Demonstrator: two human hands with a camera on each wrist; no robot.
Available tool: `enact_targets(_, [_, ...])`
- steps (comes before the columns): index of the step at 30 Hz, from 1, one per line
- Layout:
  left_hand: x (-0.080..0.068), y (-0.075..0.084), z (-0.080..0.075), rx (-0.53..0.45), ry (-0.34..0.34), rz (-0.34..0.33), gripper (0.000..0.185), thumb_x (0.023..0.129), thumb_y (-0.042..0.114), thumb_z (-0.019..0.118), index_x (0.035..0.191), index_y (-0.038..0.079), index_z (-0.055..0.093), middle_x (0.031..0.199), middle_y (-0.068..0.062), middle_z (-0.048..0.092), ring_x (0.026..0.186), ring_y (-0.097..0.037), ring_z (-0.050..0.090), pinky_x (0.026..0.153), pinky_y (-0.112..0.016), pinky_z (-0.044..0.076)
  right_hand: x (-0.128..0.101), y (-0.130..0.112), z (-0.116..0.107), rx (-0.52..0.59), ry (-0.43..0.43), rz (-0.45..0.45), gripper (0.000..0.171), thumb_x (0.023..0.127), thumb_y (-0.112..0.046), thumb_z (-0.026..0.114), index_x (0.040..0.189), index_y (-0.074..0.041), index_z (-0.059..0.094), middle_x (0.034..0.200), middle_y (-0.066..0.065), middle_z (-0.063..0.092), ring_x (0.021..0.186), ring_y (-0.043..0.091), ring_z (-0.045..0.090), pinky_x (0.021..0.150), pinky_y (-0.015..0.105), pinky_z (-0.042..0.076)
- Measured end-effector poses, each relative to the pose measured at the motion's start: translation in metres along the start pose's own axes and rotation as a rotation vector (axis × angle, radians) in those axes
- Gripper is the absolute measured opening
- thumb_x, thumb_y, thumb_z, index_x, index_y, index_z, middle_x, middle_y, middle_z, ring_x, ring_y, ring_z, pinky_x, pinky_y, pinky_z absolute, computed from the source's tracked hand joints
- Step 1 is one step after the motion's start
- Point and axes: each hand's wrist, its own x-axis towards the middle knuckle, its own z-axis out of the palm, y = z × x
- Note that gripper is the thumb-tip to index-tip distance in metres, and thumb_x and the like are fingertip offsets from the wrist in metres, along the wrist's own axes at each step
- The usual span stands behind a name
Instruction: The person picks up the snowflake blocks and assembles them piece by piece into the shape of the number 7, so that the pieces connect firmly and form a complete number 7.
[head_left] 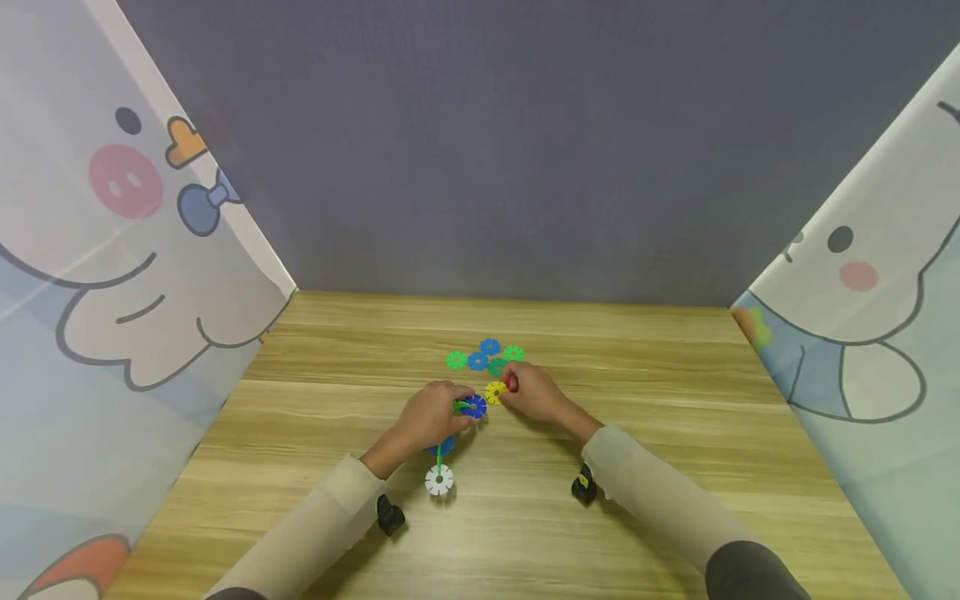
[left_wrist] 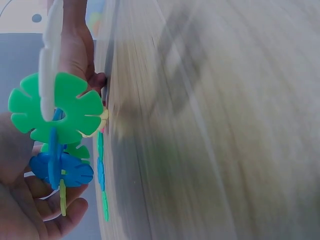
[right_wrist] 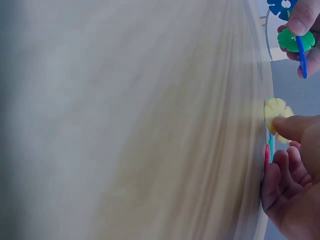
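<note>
My left hand (head_left: pixel 435 412) grips a chain of slotted plastic snowflake discs. In the head view it runs from a dark blue disc (head_left: pixel 474 407) at the fingertips to a white disc (head_left: pixel 439 480) at the near end. The left wrist view shows a green disc (left_wrist: pixel 75 107) and blue discs (left_wrist: pixel 75 170) slotted crosswise, beside the palm. My right hand (head_left: pixel 534 393) pinches a yellow snowflake disc (right_wrist: pixel 278 112) between thumb and fingers, tilted up and slightly blurred. Close under those fingers is a red disc (right_wrist: pixel 266 157), partly hidden.
Beyond the hands lie loose discs on the wooden table (head_left: pixel 637 358): light green (head_left: pixel 456 360), blue (head_left: pixel 490 346) and dark green (head_left: pixel 496 367) among them. A dark grey panel (head_left: pixel 510 150) rises at the back, with cartoon-printed panels on both sides.
</note>
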Motion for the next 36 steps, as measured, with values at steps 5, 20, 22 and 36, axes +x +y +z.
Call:
enact_targets(5, [0.001,0.001,0.001,-0.008,-0.002,-0.001,0.04,0.085,0.028,0.083,0.12,0.011,0.075,0.118,-0.011,0.075,0.109,-0.033,0.07,0.091,-0.047,0.06,-0.004,0.005,-0.003,0.038,-0.029,-0.047,0.017,0.092,-0.014,0.074,0.088,-0.013,0.058,0.081,-0.003,0.061,0.074,0.007,0.055,0.066,0.02,0.048])
enact_targets(20, [0.004,0.006,0.001,-0.005,0.006,0.008,0.038,0.084,0.028,0.084,0.118,0.011,0.076,0.111,-0.01,0.076,0.1,-0.028,0.072,0.081,-0.042,0.061,-0.025,0.006,-0.017,0.107,-0.067,-0.189,0.003,0.096,-0.013,0.068,0.097,-0.011,0.065,0.085,-0.003,0.068,0.076,0.005,0.059,0.069,0.021,0.053])
enact_targets(22, [0.005,0.006,0.0,-0.01,0.007,0.01,0.038,0.084,0.027,0.084,0.118,0.011,0.076,0.112,-0.011,0.076,0.1,-0.029,0.072,0.082,-0.043,0.061,-0.029,0.006,-0.018,0.093,-0.066,-0.207,0.003,0.097,-0.014,0.067,0.097,-0.012,0.065,0.084,-0.004,0.069,0.075,0.003,0.058,0.068,0.02,0.052])
enact_targets(36, [0.006,0.008,0.001,-0.014,-0.01,0.019,0.041,0.086,0.028,0.083,0.123,0.012,0.074,0.121,-0.009,0.075,0.112,-0.031,0.07,0.089,-0.046,0.061,-0.038,0.005,-0.018,0.001,0.007,-0.295,0.006,0.096,-0.012,0.07,0.101,-0.013,0.067,0.083,-0.004,0.069,0.074,0.002,0.06,0.067,0.02,0.053])
